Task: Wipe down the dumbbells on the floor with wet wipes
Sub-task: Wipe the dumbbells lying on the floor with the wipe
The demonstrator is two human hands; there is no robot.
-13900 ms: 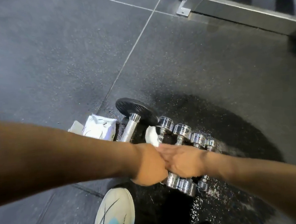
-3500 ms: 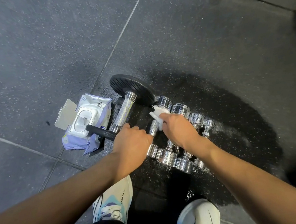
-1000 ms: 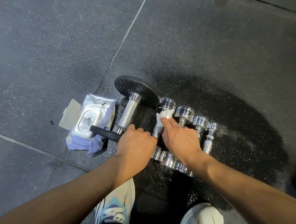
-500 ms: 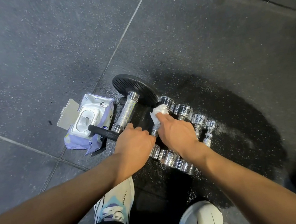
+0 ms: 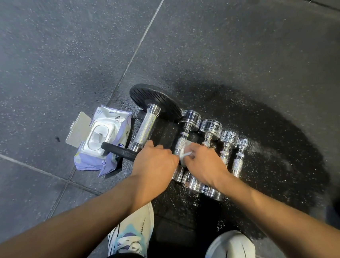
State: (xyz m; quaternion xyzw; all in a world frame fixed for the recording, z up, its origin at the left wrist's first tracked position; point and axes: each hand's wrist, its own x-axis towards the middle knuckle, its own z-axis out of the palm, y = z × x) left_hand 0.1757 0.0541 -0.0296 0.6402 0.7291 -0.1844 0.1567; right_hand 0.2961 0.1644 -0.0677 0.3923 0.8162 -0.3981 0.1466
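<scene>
The largest chrome dumbbell [image 5: 183,140] lies on the wet floor [image 5: 270,140], long axis running from 1 o'clock to 7 o'clock. The right hand [image 5: 203,163] pinches a wet wipe [image 5: 183,153] against its handle mid-wipe; the left hand [image 5: 154,161] curls over its near end, seemingly steadying it. Next, probably the smaller dumbbells [image 5: 226,144] at 3 o'clock.

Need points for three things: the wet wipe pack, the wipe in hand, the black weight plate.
wet wipe pack [image 5: 101,141], head view, on the white dispenser top by the open lid.
wipe [image 5: 183,153], head view, on the white wad pinched in the right hand.
black weight plate [image 5: 151,98], head view, on its ribbed face.
</scene>
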